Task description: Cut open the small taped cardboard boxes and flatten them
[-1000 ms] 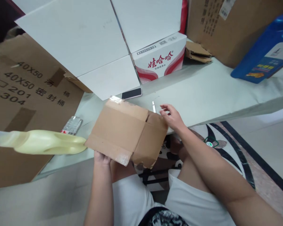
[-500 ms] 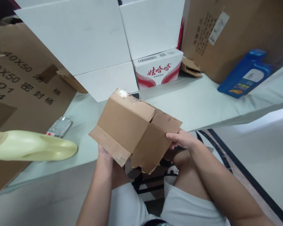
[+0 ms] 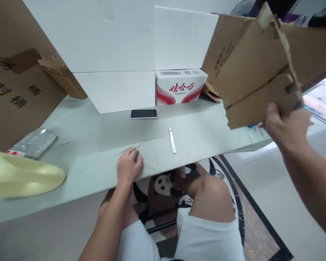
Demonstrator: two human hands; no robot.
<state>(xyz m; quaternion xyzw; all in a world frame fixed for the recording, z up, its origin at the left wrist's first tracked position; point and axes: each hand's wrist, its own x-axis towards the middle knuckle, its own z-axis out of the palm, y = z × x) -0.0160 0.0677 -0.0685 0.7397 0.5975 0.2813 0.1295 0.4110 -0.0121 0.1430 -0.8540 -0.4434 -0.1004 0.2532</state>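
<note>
My right hand grips a torn brown cardboard box by its lower edge. It is raised at the right, with its ragged edge turned up and outward. My left hand rests on the table's front edge, fingers curled in; only a dark gap shows between thumb and forefinger. Right of this hand, a small white scalpel-like knife lies flat on the pale green cloth. Farther back is a phone with a dark screen. The blue bottle is almost wholly hidden behind the raised cardboard and my right hand.
White panels stand along the back, beside a white and red box. A large printed carton stands at the left. Nearer are a clear plastic packet and a pale yellow object. The table's front edge runs above my knees.
My left hand has let go of the cardboard and moved onto the table edge. My right hand has swung the cardboard up and right, uncovering the knife and phone. The view has shifted.
</note>
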